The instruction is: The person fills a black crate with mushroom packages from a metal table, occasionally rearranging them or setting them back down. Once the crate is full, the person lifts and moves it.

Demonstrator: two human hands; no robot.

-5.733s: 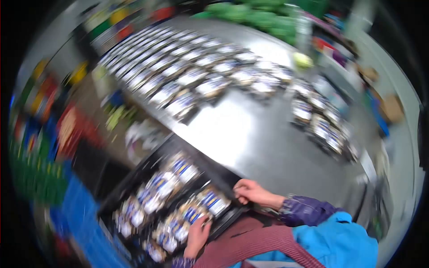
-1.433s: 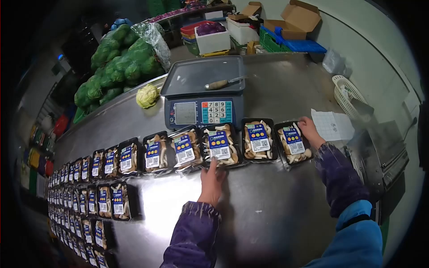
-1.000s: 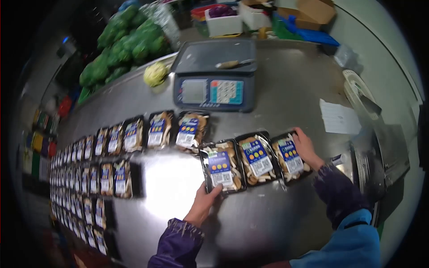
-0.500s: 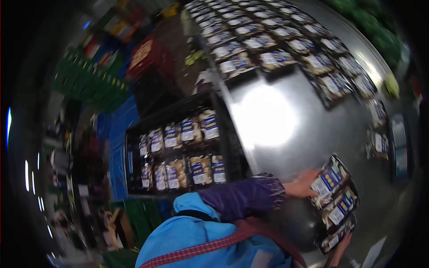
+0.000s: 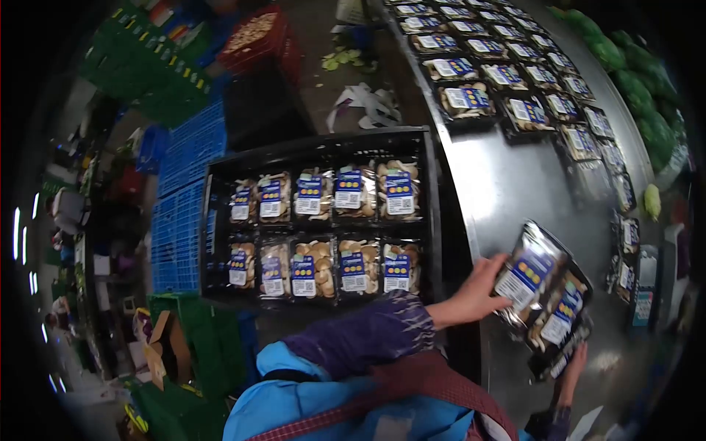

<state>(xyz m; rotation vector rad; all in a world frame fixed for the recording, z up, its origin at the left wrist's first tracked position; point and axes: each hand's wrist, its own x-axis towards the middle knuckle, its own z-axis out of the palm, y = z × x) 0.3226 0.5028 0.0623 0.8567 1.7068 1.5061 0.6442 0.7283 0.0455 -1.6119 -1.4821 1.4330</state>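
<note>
Right of centre, low in the frame, three mushroom packs (image 5: 529, 278) are sitting in a row between two hands: the left hand (image 5: 476, 292) is clasping the upper-left end, thumb and fingers closing narrowly on it, while the right hand (image 5: 575, 364) is gripping the lower-right end, its fingertips partly hidden. The view is leaving unclear whether the row is touching the surface (image 5: 507, 184). Each pack is probably feeling light, with a stiff base and slippery, yielding film (the contents are likely bruising easily), so holding the rigid sides is looking safer than pressing the top. Left of centre, a black crate (image 5: 316, 141) is holding ten more packs (image 5: 303, 275) in two rows of five; at upper left, a red crate (image 5: 285, 37) is holding pale pieces (image 5: 251, 31).
</note>
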